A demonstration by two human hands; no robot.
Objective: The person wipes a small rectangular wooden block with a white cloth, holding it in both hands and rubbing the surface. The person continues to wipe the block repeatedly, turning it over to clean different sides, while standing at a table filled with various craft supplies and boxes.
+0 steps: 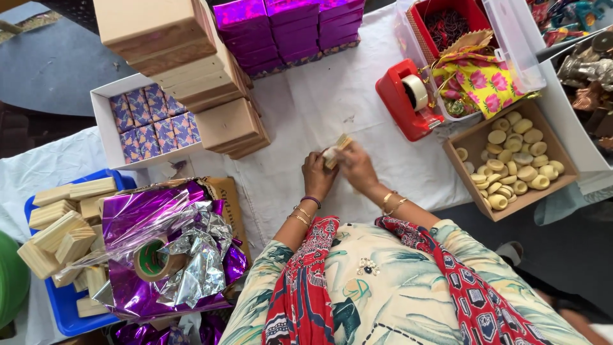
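A small pale wooden block (337, 149) with a bit of whitish covering is held between both my hands over the white cloth (332, 96). My left hand (317, 174) grips its near left side. My right hand (359, 167) holds it from the right, fingers curled over it. Bangles ring both wrists.
A red tape dispenser (408, 99) stands just beyond my right hand. A cardboard box of pale round pieces (514, 160) lies at right. Stacked wooden boxes (191, 64), purple wrapped boxes (287, 29), purple foil with a tape roll (153, 255) and a blue tray of wooden blocks (64, 230) fill the left.
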